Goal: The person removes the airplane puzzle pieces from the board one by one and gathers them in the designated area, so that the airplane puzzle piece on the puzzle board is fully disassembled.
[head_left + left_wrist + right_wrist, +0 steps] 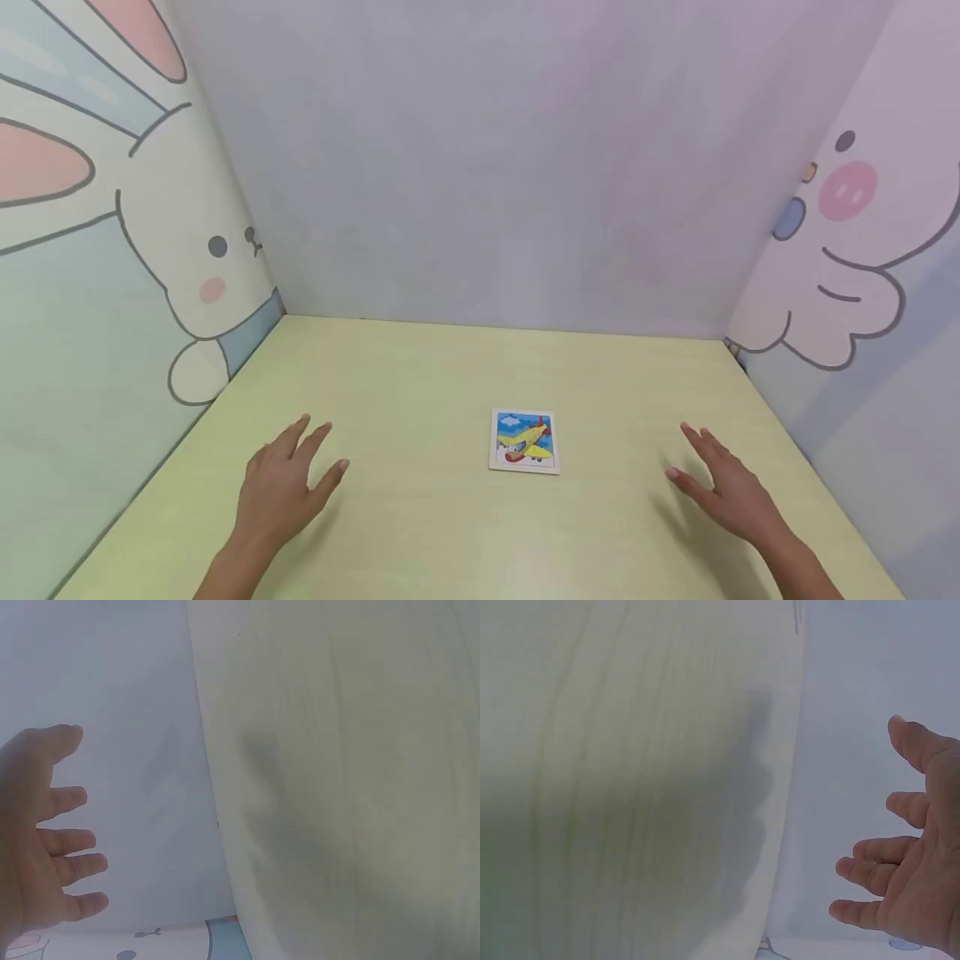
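Observation:
A small square picture puzzle (524, 441) with a white border lies flat on the table, showing a yellow and red airplane against blue sky. To its left, my left hand (279, 492) hovers over the tabletop, fingers spread and holding nothing. My right hand (731, 493) is off to the puzzle's right, also spread and holding nothing, with its shadow below it on the table. Both wrist views show the left hand (45, 840) and the right hand (922, 855) with fingers extended. Neither hand touches the puzzle.
The pale yellow wooden table (405, 375) meets a plain grey-lilac back wall (480, 167). A left wall panel (75, 333) bears a cartoon rabbit, and a right panel (915, 358) bears a white cartoon animal with a pink cheek. These walls bound the table on three sides.

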### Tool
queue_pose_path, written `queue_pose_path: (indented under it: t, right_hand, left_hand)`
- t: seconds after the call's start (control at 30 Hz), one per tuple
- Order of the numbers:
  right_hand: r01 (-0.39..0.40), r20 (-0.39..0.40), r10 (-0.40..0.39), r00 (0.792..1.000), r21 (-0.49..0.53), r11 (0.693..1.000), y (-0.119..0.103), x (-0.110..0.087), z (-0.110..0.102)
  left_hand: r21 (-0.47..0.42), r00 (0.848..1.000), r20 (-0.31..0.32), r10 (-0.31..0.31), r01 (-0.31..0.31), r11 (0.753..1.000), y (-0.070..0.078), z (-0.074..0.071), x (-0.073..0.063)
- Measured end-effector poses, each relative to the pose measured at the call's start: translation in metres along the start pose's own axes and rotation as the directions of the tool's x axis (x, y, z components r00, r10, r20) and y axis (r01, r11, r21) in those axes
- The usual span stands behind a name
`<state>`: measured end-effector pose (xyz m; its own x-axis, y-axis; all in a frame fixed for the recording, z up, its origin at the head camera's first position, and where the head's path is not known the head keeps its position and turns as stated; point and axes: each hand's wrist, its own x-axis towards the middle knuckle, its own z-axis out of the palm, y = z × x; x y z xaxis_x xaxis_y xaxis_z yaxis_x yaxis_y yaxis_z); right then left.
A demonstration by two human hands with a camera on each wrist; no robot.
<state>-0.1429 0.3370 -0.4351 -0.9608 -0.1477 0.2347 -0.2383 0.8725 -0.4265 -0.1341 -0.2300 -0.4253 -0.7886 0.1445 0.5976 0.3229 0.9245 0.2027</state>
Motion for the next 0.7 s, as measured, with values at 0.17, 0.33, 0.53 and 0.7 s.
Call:
queue_pose_path:
  t: [0.17,0.33,0.53,0.7]
  right_hand:
    - [0.080,-0.059,-0.075,0.995,0.091,0.993,-0.001,0.001,0.003]
    - [0.128,-0.091,-0.115,0.989,0.147,0.981,-0.008,0.003,0.011]
    - [0.125,-0.032,-0.121,0.992,0.210,0.970,-0.018,0.004,0.025]
    - [0.135,-0.037,-0.130,0.991,0.262,0.956,-0.023,0.008,0.032]
  left_hand:
    - [-0.072,1.000,-0.016,0.003,-0.004,0.997,0.007,0.007,0.000]
    - [-0.129,0.996,0.076,-0.041,0.051,0.990,0.019,0.013,0.000]
    - [-0.221,0.987,0.160,0.002,0.034,0.975,0.038,0.016,0.000]
    - [-0.238,0.988,0.147,0.055,-0.018,0.971,0.048,0.015,0.005]
